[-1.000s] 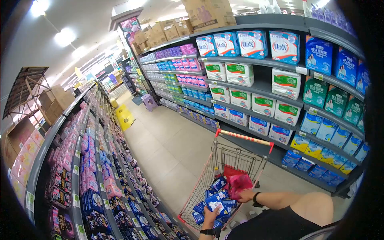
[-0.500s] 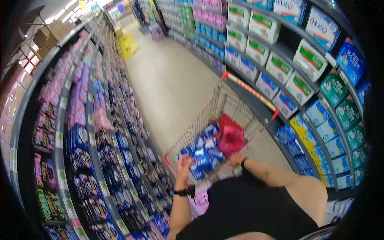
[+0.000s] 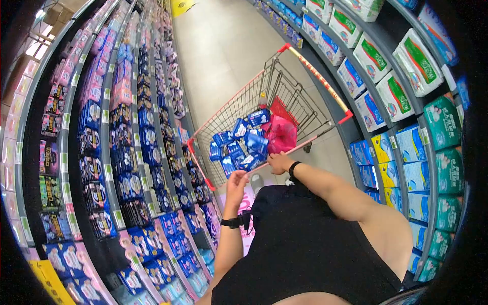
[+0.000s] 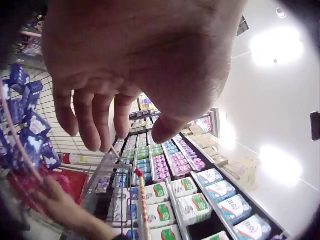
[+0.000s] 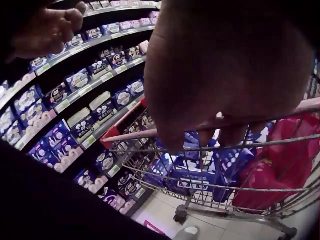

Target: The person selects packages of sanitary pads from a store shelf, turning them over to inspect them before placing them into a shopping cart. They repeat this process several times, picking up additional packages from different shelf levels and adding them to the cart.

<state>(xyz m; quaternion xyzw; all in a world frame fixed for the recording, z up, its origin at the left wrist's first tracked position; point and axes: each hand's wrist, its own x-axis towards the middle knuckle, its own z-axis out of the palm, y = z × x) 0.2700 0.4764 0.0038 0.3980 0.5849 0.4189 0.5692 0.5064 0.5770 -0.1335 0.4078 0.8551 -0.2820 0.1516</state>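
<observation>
A shopping cart (image 3: 317,76) stands in front of me, its handle on the far side. Inside lie several dark blue packs (image 3: 256,143) and a bright pink-red plastic bag (image 3: 281,134). My right hand (image 3: 278,162) grips the cart's near side rail beside that bag; in the right wrist view its fingers go over the rail (image 5: 131,136). Just outside the same rail, my left hand (image 3: 235,188) is raised with nothing in it. The left wrist view shows its fingers (image 4: 102,120) hanging relaxed and a little bent.
Shelves of blue and pink packs (image 3: 129,178) line the left side. On the right, shelves hold white-and-green packages (image 3: 373,58) and green ones (image 3: 442,147). The tiled floor (image 3: 213,46) of the aisle stretches beyond the cart. A yellow floor mat (image 3: 181,6) lies at its far end.
My left hand has let go of a blue pack in the cart and drawn back to the near rail. The right hand stays beside the bag. The head view has tilted down.
</observation>
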